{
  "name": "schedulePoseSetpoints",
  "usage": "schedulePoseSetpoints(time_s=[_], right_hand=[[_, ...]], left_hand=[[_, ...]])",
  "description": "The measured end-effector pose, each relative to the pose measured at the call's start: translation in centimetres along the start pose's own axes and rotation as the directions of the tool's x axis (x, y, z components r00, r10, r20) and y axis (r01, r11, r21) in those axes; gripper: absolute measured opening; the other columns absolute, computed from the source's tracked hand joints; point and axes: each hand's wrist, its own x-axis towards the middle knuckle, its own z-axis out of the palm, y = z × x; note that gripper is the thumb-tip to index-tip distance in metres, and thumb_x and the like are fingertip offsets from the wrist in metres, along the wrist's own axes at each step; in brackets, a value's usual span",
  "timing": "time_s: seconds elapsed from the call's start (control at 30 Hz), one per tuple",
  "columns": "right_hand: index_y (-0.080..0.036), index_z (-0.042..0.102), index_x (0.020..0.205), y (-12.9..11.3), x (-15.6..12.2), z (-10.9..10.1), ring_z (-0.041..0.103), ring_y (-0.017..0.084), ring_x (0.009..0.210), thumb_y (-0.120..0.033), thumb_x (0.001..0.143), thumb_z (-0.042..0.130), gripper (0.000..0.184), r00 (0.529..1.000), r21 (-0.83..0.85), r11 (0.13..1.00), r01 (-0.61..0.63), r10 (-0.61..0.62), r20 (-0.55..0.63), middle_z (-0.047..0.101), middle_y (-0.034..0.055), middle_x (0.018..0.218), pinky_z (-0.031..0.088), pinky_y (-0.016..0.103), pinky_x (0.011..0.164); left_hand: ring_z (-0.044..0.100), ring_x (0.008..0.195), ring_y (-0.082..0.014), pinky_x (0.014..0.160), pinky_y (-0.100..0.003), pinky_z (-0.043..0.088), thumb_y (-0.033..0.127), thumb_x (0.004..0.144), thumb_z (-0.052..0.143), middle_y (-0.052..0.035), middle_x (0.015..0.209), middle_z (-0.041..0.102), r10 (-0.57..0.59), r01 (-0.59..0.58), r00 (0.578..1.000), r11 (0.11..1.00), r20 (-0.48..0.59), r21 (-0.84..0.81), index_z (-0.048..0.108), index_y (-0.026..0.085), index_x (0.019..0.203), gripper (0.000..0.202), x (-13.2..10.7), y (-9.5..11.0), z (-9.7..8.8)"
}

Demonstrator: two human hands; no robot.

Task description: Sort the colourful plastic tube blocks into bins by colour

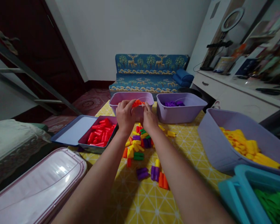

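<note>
My left hand (126,115) and my right hand (149,117) are close together at the near rim of the pink bin (144,97). The fingers of both are closed, with orange plastic building blocks (138,103) between the fingertips. Some of that orange may lie in the bin behind; the fingers hide part of it. Below the hands, a mixed pile of blocks (136,146) in yellow, red, green, purple and orange spreads over the yellow patterned tablecloth (186,168). Nearer to me lie a purple block (142,173), a purple and yellow pair (155,171) and orange blocks (163,181).
Red blocks (101,133) fill a tin at left, its lid (74,129) folded back. A pale pink lid (37,186) lies front left. A lilac bin (179,115) holds purple blocks, a larger bin (214,143) yellow ones, a turquoise bin (240,189) green ones. Behind stands a blue sofa (151,81).
</note>
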Motion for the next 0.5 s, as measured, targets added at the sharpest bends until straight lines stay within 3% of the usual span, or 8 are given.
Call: schedulePoseSetpoints(time_s=[0.1,0.2,0.33,0.5], right_hand=[[-0.013,0.032,0.146,-0.2,0.5,0.2,0.045,0.031,0.130,0.000,0.070,0.052,0.079,0.999,-0.032,0.999,-0.025,0.027,0.039,0.023,0.0124,0.156,0.042,0.044,0.104],[-0.016,0.027,0.148,0.0,0.3,0.3,0.047,0.031,0.129,-0.002,0.071,0.056,0.084,0.998,-0.032,0.999,-0.018,0.020,0.064,0.019,0.0115,0.157,0.044,0.043,0.102],[-0.015,0.020,0.150,0.3,0.0,0.2,0.046,0.032,0.129,-0.008,0.073,0.061,0.088,0.994,-0.040,0.999,-0.033,0.037,0.102,0.015,0.0128,0.158,0.046,0.041,0.100],[-0.017,0.029,0.147,0.3,-0.8,0.3,0.045,0.027,0.131,-0.007,0.074,0.057,0.079,1.000,0.064,0.998,0.007,-0.008,0.027,0.020,0.0115,0.157,0.042,0.037,0.103]], left_hand=[[0.054,0.107,-0.0262,0.091,-0.038,0.041,0.018,0.088,0.048,-0.0093,0.109,0.063,0.008,-0.032,0.987,0.989,0.158,0.147,0.062,0.025,0.122,0.038,2.0,0.0,0.5],[0.059,0.104,-0.0266,0.090,-0.039,0.040,0.025,0.089,0.046,-0.0114,0.113,0.064,-0.002,-0.073,0.943,0.974,0.333,0.214,0.050,0.024,0.135,0.045,3.0,0.1,1.2],[0.061,0.105,-0.0284,0.093,-0.041,0.038,0.037,0.092,0.044,-0.0150,0.117,0.064,-0.005,-0.108,0.918,0.959,0.396,0.261,0.040,0.021,0.141,0.052,3.1,0.1,2.0],[0.059,0.108,-0.0336,0.095,-0.050,0.036,0.038,0.091,0.045,-0.0175,0.111,0.067,0.007,-0.177,0.869,0.938,0.494,0.297,0.054,0.019,0.129,0.044,3.4,-0.4,2.7]])
